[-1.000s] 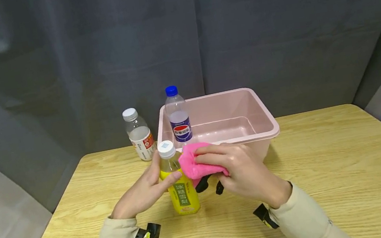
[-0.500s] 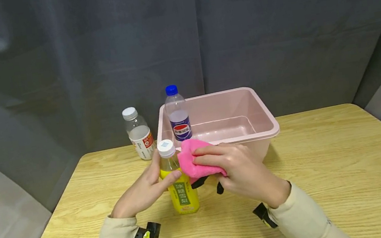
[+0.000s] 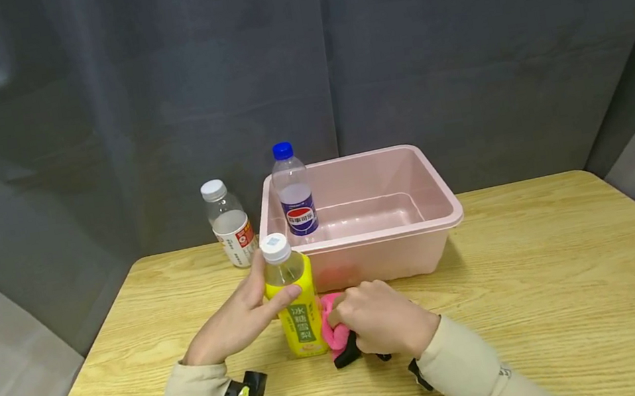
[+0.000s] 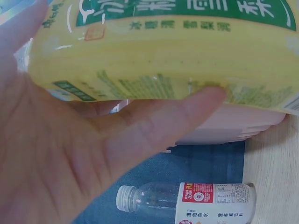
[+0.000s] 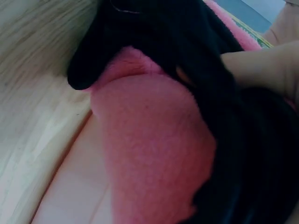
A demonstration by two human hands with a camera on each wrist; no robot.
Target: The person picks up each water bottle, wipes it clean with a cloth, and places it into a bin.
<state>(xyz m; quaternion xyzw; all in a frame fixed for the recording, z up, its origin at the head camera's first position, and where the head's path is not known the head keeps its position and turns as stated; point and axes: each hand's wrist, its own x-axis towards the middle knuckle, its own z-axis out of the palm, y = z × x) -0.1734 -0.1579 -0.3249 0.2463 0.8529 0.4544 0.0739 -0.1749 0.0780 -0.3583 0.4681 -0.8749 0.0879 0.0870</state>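
A bottle with a yellow and green label and white cap stands upright on the table in the head view. My left hand grips its upper part from the left, thumb across the front. In the left wrist view, that thumb lies along the yellow label. Low at the bottle's right side, my right hand holds a bunched pink cloth with black trim against it. The right wrist view is filled by the cloth's pink and black folds; most of the fingers are hidden there.
Behind the hands is a pink plastic basin. A bottle with a blue cap and blue label stands at the basin's left end. Left of it is a white-capped bottle with a white and red label. A dark curtain hangs behind the table.
My right hand has moved down with the cloth, from the bottle's upper part to its lower right side near the table. The left hand and the bottle look almost unmoved.
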